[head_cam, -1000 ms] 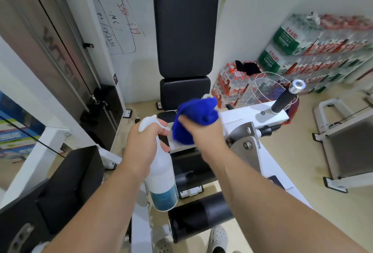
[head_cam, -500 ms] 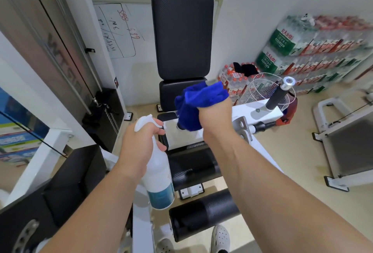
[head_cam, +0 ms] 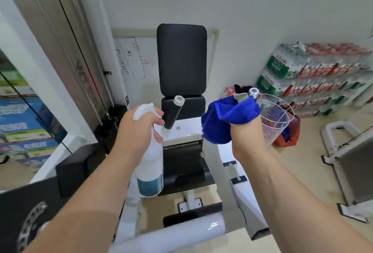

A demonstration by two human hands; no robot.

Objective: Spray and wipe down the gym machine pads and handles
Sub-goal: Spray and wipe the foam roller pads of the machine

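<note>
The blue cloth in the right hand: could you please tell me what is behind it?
A handle's silver end cap and a grey metal tab poke out above the blue cloth; the handle's grip is covered. A wire basket stands beyond.

The handle (head_cam: pixel 173 113) stands between spray bottle (head_cam: pixel 149 157) at left and cloth (head_cam: pixel 226 120) at right, backrest (head_cam: pixel 181 60) behind.

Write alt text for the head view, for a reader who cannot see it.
A left hand holds a white spray bottle beside a black machine handle; the right hand grips a blue cloth at the other handle. A black back pad stands upright behind.
</note>
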